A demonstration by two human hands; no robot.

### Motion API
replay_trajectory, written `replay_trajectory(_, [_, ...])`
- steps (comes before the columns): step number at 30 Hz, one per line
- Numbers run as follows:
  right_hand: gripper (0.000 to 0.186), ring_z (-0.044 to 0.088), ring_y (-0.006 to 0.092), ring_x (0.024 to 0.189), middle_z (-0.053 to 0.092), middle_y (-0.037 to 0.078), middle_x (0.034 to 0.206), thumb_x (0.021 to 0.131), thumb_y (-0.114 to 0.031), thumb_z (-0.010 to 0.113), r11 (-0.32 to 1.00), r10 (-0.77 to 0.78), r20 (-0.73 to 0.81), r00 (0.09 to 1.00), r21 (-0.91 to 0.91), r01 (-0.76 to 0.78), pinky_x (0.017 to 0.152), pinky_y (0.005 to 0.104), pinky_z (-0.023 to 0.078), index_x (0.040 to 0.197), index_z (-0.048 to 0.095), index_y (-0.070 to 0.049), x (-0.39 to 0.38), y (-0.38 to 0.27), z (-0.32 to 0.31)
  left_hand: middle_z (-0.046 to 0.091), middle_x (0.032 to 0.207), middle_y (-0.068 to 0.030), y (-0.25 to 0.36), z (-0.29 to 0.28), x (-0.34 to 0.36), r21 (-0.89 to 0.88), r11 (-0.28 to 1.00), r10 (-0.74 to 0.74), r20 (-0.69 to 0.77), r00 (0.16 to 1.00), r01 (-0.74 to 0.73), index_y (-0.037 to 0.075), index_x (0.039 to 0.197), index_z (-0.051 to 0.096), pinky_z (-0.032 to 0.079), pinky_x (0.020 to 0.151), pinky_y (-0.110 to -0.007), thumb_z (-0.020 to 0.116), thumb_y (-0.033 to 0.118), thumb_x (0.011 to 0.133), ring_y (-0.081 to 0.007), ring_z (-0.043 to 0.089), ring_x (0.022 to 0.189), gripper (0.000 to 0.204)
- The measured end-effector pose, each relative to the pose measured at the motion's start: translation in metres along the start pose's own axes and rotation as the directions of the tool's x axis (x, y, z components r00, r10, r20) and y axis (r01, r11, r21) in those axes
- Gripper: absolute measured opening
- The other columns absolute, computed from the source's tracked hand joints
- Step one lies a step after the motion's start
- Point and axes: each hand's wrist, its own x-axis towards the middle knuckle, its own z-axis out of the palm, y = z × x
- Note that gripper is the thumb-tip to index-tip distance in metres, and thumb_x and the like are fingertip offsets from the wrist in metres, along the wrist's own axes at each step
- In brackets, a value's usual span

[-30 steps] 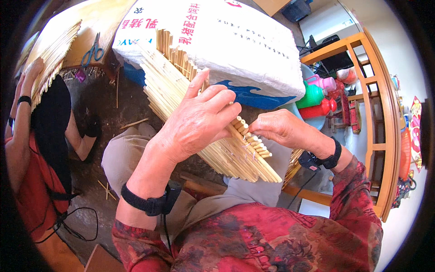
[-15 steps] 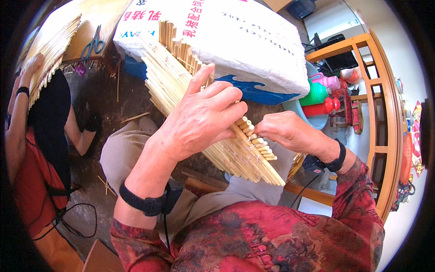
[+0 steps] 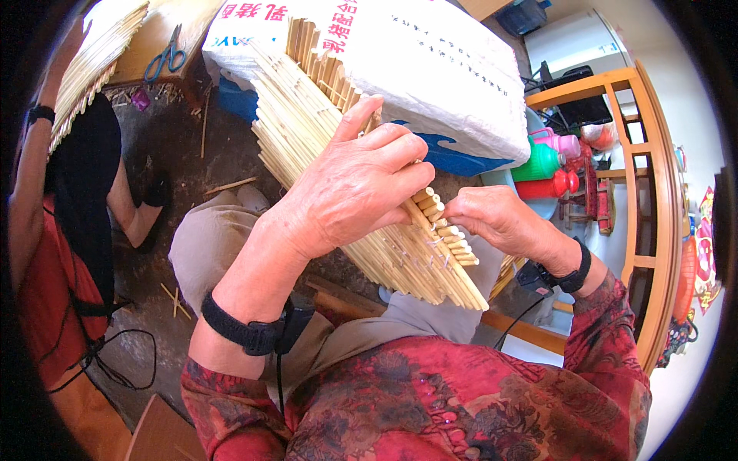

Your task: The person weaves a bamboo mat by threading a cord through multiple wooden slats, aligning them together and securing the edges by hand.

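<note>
A mat of pale straw-like stalks [image 3: 296, 115], laid side by side and stitched with thin thread, slants across above my lap. My left hand [image 3: 357, 184] lies over its middle, gripping the stalks between thumb and fingers, with the index finger raised. At the right edge, several cut stalk ends [image 3: 442, 223] stick out in a row. My right hand [image 3: 492, 219] is closed in a pinch right beside these ends; whatever is between its fingertips is hidden.
A large white sack [image 3: 438, 77] lies beyond the mat. To the left, a co-worker's hand [image 3: 65, 58] rests on another stalk mat [image 3: 96, 69], near blue-handled scissors [image 3: 165, 58]. At right are green [image 3: 534, 161] and red flasks [image 3: 546, 186] and a wooden frame [image 3: 634, 161].
The mat and my left hand sit slightly higher and further right in view. My right hand stays pinched at the stalk ends. The co-worker's hand has moved up along the other mat.
</note>
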Motion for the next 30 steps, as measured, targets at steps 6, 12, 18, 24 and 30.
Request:
replay_trajectory(6, [0.012, 0.061, 0.0296, 0.078, 0.059, 0.012, 0.084, 0.086, -0.008, 0.058, 1.0, 0.008, 0.007, 1.0, -0.003, -0.008, 0.067, 0.036, 0.049, 0.097, 0.058, -0.003, 0.001, -0.002, -0.001, 0.053, 0.098, -0.0015, -0.001, 0.002, -0.001, -0.003, 1.0, 0.0, -0.007, 1.0, 0.0, 0.012, 0.096, 0.059, 0.024, 0.108, -0.047, 0.078, 0.018, 0.053, -0.02, 0.053, 0.103, 0.048])
replay_trajectory(12, [0.012, 0.061, 0.0295, 0.078, 0.059, 0.012, 0.083, 0.086, -0.008, 0.058, 1.0, 0.023, 0.016, 1.0, -0.004, -0.023, 0.067, 0.0359, 0.049, 0.097, 0.058, -0.003, 0.001, -0.003, -0.003, 0.053, 0.098, -0.0016, -0.002, 0.001, 0.0, 0.003, 1.0, 0.009, -0.01, 1.0, -0.009, 0.012, 0.096, 0.059, 0.023, 0.108, -0.047, 0.077, 0.019, 0.054, -0.0203, 0.053, 0.103, 0.046])
replay_trajectory(18, [0.011, 0.06, 0.0293, 0.074, 0.057, 0.012, 0.078, 0.085, -0.008, 0.059, 1.0, 0.001, 0.002, 1.0, 0.018, -0.001, 0.064, 0.0356, 0.048, 0.094, 0.059, -0.003, 0.003, -0.004, -0.002, 0.053, 0.098, -0.0026, -0.001, 0.0, -0.003, -0.01, 1.0, 0.007, 0.003, 1.0, -0.007, 0.011, 0.095, 0.058, 0.023, 0.108, -0.048, 0.077, 0.019, 0.055, -0.0212, 0.052, 0.104, 0.044])
replay_trajectory(24, [0.009, 0.057, 0.0277, 0.07, 0.052, 0.009, 0.074, 0.084, -0.013, 0.061, 0.956, -0.152, 0.027, 0.988, -0.25, 0.154, 0.061, 0.0357, 0.046, 0.089, 0.06, -0.006, 0.008, -0.006, -0.01, 0.054, 0.1, -0.0028, 0.005, -0.003, -0.004, -0.06, 0.998, -0.021, 0.023, 1.0, 0.022, 0.011, 0.092, 0.057, 0.02, 0.109, -0.05, 0.078, 0.017, 0.056, -0.0215, 0.052, 0.106, 0.042])
replay_trajectory(30, [0.012, 0.058, 0.0262, 0.075, 0.059, 0.009, 0.083, 0.082, -0.008, 0.065, 0.992, -0.05, -0.118, 0.992, 0.11, 0.064, 0.065, 0.0326, 0.047, 0.092, 0.063, -0.003, 0.008, -0.004, -0.004, 0.056, 0.104, -0.0034, 0.012, -0.017, -0.012, -0.056, 0.997, -0.048, 0.091, 0.995, 0.053, 0.01, 0.094, 0.059, 0.018, 0.111, -0.051, 0.079, 0.016, 0.055, -0.0218, 0.052, 0.111, 0.044])
